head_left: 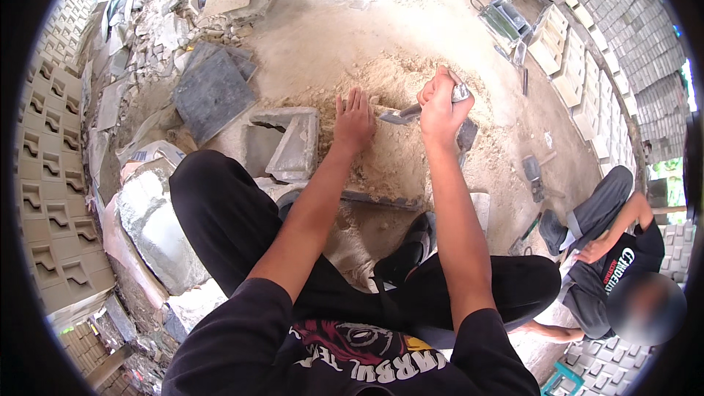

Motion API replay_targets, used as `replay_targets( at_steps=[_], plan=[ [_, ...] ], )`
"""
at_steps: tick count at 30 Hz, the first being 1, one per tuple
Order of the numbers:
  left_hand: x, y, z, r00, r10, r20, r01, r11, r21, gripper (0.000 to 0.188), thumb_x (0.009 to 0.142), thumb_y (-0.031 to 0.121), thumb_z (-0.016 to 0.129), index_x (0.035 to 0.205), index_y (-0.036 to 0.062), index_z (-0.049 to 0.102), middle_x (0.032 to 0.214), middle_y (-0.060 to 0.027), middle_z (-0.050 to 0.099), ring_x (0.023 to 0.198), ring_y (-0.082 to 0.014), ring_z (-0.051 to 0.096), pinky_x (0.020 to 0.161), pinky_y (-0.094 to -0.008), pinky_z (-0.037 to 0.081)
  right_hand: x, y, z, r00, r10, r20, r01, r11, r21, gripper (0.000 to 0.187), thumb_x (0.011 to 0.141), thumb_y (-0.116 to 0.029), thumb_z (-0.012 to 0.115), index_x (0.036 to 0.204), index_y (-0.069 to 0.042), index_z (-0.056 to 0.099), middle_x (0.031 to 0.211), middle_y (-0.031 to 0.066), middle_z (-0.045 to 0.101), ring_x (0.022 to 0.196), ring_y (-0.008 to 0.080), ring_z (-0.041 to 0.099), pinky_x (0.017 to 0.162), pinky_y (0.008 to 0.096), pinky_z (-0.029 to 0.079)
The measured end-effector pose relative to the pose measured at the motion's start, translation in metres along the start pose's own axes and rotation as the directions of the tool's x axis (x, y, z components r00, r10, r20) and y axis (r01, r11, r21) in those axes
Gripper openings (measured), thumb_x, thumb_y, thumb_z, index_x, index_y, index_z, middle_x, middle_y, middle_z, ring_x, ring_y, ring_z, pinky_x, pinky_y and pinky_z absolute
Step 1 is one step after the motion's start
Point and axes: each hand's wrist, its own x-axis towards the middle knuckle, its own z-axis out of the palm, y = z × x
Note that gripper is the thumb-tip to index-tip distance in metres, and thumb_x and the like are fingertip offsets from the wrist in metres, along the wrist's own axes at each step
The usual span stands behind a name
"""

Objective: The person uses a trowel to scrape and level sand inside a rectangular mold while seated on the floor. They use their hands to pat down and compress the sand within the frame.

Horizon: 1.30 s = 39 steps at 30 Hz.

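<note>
My left hand (354, 121) lies with its fingers stretched out on a heap of damp sandy mix (389, 161). It holds nothing. My right hand (442, 111) is wrapped round the handle of a trowel (400, 115), whose blade points left toward my left hand, just over the mix. Dark edges of what looks like a mould frame (381, 199) show at the near side of the mix; the rest is buried. Beside my left hand stands a grey concrete block (299, 148) with a hollow and a slanted inner wall.
Dark flat plates (211, 92) lie at the left beside rubble. Patterned blocks (55, 198) are stacked along the left edge, pale blocks (568, 70) along the right. A hammer-like tool (534, 178) lies on the ground at right. Another person (612, 257) sits at the lower right.
</note>
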Motion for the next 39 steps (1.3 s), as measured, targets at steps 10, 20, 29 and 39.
replay_targets(
  at_steps=[10,20,29,39],
  plan=[
    [0.015,-0.026,0.003,0.892,-0.442,0.092,0.176,0.153,-0.972,0.066,0.104,0.041,0.02,0.121,-0.0098,0.058,0.125,-0.0229,0.059,0.126,-0.032,0.049,0.112,-0.0367,0.03,0.008,0.048,0.034,0.963,-0.128,0.239,0.158,0.981,-0.111,0.034,0.093,-0.009,0.045,0.059,-0.009,0.04,0.05,-0.0028,0.037,0.041,0.0055,0.028,0.04,0.0247,0.023],
    [0.006,-0.035,-0.008,0.905,-0.423,0.051,0.156,0.217,-0.964,0.068,0.104,0.041,0.016,0.122,-0.0099,0.058,0.124,-0.0254,0.059,0.124,-0.0336,0.052,0.11,-0.0369,0.033,0.008,0.036,0.055,0.958,-0.085,0.274,0.114,0.989,-0.092,0.033,0.089,-0.01,0.047,0.056,-0.01,0.043,0.047,-0.0011,0.04,0.04,0.0064,0.034,0.037,0.0242,0.027],
    [0.005,-0.023,-0.026,0.911,-0.405,0.08,0.25,0.387,-0.888,0.069,0.104,0.043,0.015,0.122,-0.0052,0.061,0.123,-0.0234,0.061,0.12,-0.0307,0.055,0.105,-0.0368,0.037,-0.001,0.037,0.052,0.951,-0.142,0.276,0.184,0.974,-0.132,0.036,0.093,-0.014,0.048,0.057,-0.011,0.044,0.048,-0.0024,0.041,0.04,0.0066,0.036,0.036,0.0235,0.029],
    [-0.008,-0.02,-0.009,0.964,-0.247,-0.098,0.114,0.717,-0.688,0.053,0.104,0.032,0.023,0.12,-0.0036,0.06,0.122,-0.0219,0.06,0.119,-0.036,0.054,0.106,-0.0403,0.036,0.011,0.041,0.036,0.959,-0.056,0.279,0.128,0.961,-0.247,0.036,0.094,-0.013,0.051,0.06,-0.009,0.04,0.05,-0.0038,0.038,0.042,0.0057,0.033,0.042,0.0245,0.026]
  ],
)
